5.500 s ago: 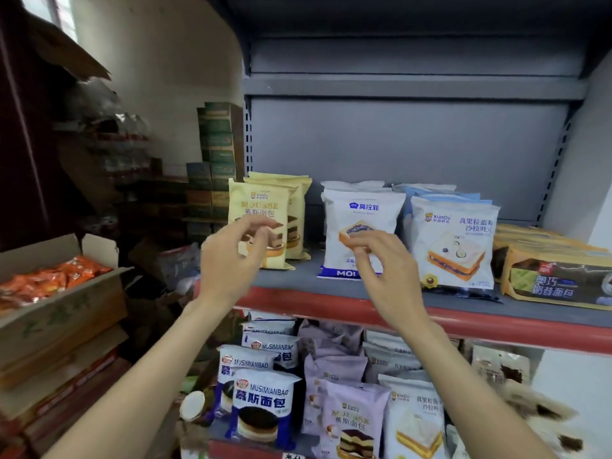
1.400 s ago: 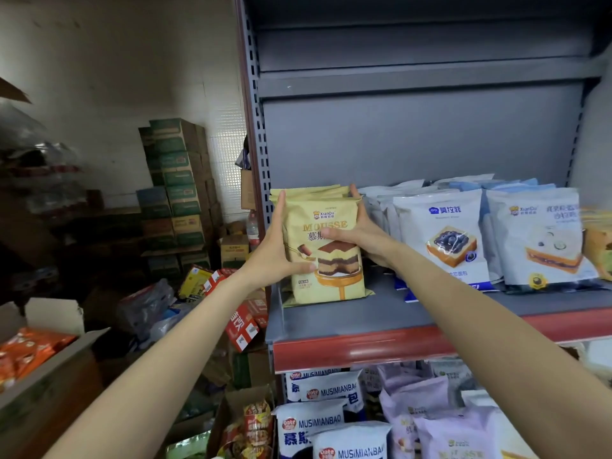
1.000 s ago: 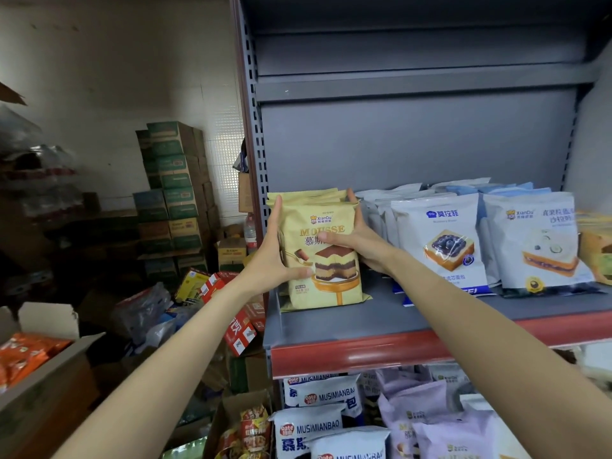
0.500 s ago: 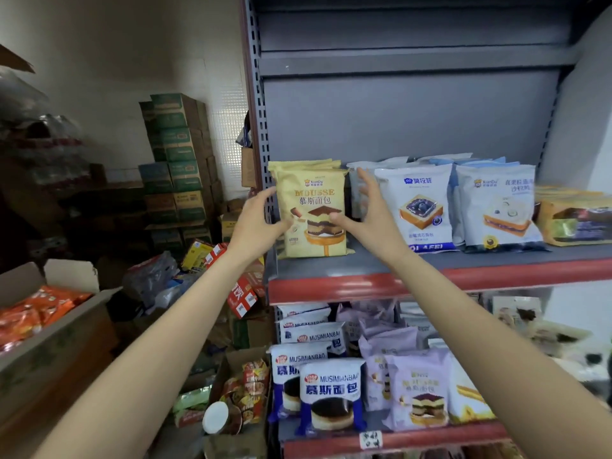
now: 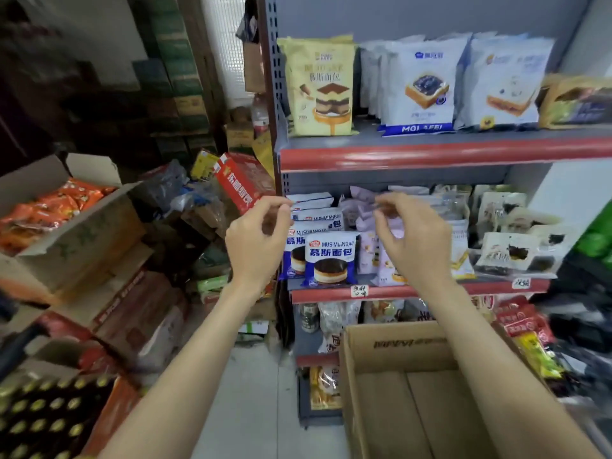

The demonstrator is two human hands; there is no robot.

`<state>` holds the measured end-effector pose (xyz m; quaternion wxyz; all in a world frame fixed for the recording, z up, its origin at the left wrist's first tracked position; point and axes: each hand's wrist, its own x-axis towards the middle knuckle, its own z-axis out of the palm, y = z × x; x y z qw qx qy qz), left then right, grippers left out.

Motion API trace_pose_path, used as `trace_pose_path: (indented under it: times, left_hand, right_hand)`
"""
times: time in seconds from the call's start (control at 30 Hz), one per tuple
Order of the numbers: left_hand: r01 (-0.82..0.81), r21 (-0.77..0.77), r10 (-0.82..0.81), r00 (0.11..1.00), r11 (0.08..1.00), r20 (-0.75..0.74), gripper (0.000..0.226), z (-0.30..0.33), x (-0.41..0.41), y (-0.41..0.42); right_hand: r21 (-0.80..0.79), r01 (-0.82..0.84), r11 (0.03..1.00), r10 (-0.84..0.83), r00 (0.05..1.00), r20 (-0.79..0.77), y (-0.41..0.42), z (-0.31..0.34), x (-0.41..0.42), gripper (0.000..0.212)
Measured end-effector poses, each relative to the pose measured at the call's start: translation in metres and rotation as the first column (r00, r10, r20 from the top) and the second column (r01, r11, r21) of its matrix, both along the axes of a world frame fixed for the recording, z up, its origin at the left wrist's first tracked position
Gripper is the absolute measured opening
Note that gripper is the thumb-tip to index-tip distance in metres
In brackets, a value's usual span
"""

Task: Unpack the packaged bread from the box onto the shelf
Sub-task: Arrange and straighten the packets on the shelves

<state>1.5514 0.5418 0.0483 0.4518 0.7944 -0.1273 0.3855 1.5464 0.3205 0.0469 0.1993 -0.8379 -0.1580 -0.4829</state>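
Both hands hung in front of the lower shelves, fingers loosely curled and gripping nothing; the left hand (image 5: pixel 256 241) and the right hand (image 5: pixel 414 240) were level with each other. The cardboard box (image 5: pixel 410 389) lay open-topped toward six o'clock of the right hand, which was the nearer; its visible floor showed no bread. The yellow mousse bread packs (image 5: pixel 319 86) stood upright at twelve o'clock on the upper shelf (image 5: pixel 430 154), long axis vertical, printed faces outward. I judged the unpacking nearly or wholly finished.
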Motion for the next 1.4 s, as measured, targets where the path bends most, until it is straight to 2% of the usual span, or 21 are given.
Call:
trace_pose_path:
  times: [0.07,0.17,0.23,0.3,0.37,0.5,0.63,0.8,0.93,1.1,1.2,1.3,1.4]
  left_hand:
    - [0.019,-0.011,-0.020,0.983,1.000,-0.183,0.011,-0.036,-0.003,0.007]
    - [0.117,-0.110,-0.157,0.852,0.987,-0.499,0.028,-0.079,0.002,0.016]
    - [0.131,-0.227,-0.249,0.725,0.965,-0.642,0.050,-0.103,0.010,0.022]
    - [0.085,-0.313,-0.289,0.659,0.946,-0.695,0.072,-0.124,0.020,0.025]
    - [0.046,-0.348,-0.293,0.648,0.936,-0.703,0.089,-0.142,0.034,0.026]
    - [0.030,-0.326,-0.263,0.664,0.945,-0.700,0.120,-0.168,0.079,0.017]
    - [0.034,-0.271,-0.216,0.703,0.962,-0.678,0.130,-0.190,0.126,-0.001]
    - [0.121,-0.248,-0.256,0.724,0.961,-0.640,0.142,-0.209,0.162,-0.018]
    - [0.168,-0.283,-0.304,0.775,0.944,-0.554,0.134,-0.220,0.165,-0.025]
    - [0.206,-0.326,-0.353,0.792,0.923,-0.498,0.110,-0.231,0.164,-0.026]
    - [0.215,-0.315,-0.353,0.793,0.924,-0.497,0.103,-0.231,0.166,-0.029]
    - [0.239,-0.308,-0.373,0.773,0.921,-0.514,0.106,-0.234,0.168,-0.032]
    - [0.247,-0.307,-0.377,0.775,0.919,-0.507,0.106,-0.238,0.168,-0.032]
  right_hand:
    - [0.003,0.009,1.000,-0.008,0.967,-0.254,-0.003,-0.035,-0.008,0.026]
    - [0.080,0.002,0.997,0.046,0.796,-0.604,-0.006,-0.083,-0.010,0.037]
    - [0.186,-0.001,0.983,0.140,0.661,-0.737,-0.007,-0.106,-0.005,0.051]
    - [0.303,0.030,0.952,0.236,0.558,-0.796,-0.008,-0.125,0.006,0.063]
    - [0.409,0.053,0.911,0.325,0.517,-0.792,-0.008,-0.139,0.024,0.071]
    - [0.523,-0.001,0.852,0.439,0.547,-0.713,-0.001,-0.162,0.077,0.084]
    - [0.586,-0.075,0.807,0.513,0.582,-0.632,0.004,-0.188,0.128,0.102]
    - [0.586,-0.150,0.796,0.529,0.642,-0.555,0.007,-0.210,0.157,0.104]
    - [0.605,-0.173,0.777,0.542,0.673,-0.503,0.024,-0.214,0.160,0.103]
    - [0.560,-0.218,0.799,0.533,0.687,-0.493,0.041,-0.217,0.163,0.104]
    - [0.589,-0.260,0.765,0.595,0.634,-0.493,0.033,-0.217,0.167,0.104]
    - [0.623,-0.301,0.722,0.662,0.563,-0.495,0.023,-0.219,0.167,0.105]
    - [0.600,-0.314,0.736,0.659,0.535,-0.529,0.017,-0.218,0.163,0.103]
